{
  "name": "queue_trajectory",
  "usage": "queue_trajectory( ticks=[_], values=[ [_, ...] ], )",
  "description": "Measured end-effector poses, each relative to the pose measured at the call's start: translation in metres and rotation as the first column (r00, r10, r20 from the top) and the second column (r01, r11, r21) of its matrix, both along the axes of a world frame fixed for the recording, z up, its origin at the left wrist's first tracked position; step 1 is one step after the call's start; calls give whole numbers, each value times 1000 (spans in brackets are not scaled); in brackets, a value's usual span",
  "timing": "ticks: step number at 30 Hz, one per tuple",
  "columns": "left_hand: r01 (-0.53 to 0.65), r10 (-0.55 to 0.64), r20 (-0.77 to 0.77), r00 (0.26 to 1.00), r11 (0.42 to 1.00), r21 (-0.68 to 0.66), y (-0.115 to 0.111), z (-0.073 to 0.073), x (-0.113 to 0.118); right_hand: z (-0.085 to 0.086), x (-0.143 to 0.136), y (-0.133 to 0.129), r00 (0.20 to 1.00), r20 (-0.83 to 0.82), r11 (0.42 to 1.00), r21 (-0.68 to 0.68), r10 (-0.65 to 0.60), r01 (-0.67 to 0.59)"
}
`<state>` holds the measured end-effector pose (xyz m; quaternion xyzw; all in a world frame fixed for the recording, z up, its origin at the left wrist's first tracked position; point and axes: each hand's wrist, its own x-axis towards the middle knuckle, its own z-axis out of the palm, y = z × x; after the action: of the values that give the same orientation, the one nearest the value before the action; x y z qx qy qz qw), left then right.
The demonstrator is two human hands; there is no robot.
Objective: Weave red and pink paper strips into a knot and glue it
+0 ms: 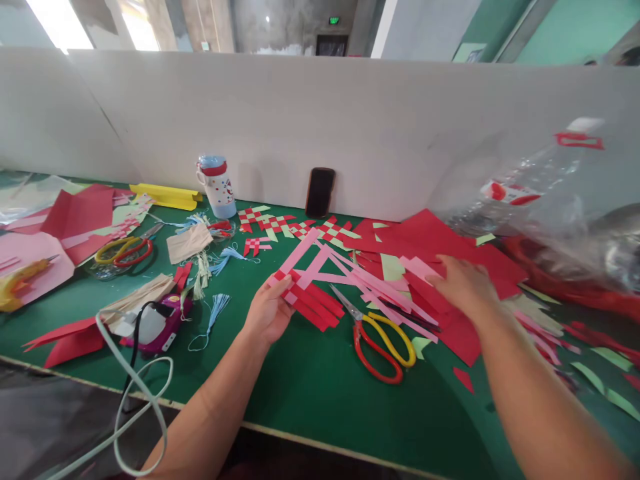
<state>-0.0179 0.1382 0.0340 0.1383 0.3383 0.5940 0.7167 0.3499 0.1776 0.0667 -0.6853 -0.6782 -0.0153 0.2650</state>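
My left hand (270, 308) is closed on a piece of woven paper strips (313, 297), pinching it between thumb and fingers. Red strips fan out to its lower right, and pink ones stick out at the top and side. My right hand (465, 290) is over the red paper sheets (453, 247), thumb and forefinger apart at the end of a pink paper strip (419, 269). Whether it touches the strip I cannot tell. Between the hands lie a pile of loose pink strips (385, 293) and scissors (383, 340) with red and yellow handles.
Finished woven pieces (277, 225) lie towards the partition (280, 120), near a phone (321, 192) and a water bottle (218, 187). On the left are a second pair of scissors (125, 252), tassels (215, 313), a purple glue gun (163, 323) and its cable. A large plastic bottle (530, 180) leans at right.
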Motion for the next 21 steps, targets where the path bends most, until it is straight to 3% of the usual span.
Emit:
queue_trajectory(
  ticks=[5,7,9,11,16,21],
  values=[
    [32,-33,7,999,999,20,-1,-1,5,-3,-57,-30,980,-196,999,-15,25,-29],
    [56,-56,7,998,998,35,-2,0,6,-10,-88,-44,947,-305,992,-37,104,-121],
    [78,-78,-9,997,996,37,-4,0,7,-17,-116,-57,824,-523,952,-71,219,-297],
    [101,-101,-25,995,994,39,-6,1,9,-22,-136,-68,772,-575,905,-119,272,-408],
    [125,-124,-28,992,991,37,-10,4,13,-26,-148,-83,686,-688,835,-217,236,-505],
    [140,-139,-33,990,990,26,-12,2,18,-33,-141,-81,657,-734,854,-223,170,-470]
  ],
)
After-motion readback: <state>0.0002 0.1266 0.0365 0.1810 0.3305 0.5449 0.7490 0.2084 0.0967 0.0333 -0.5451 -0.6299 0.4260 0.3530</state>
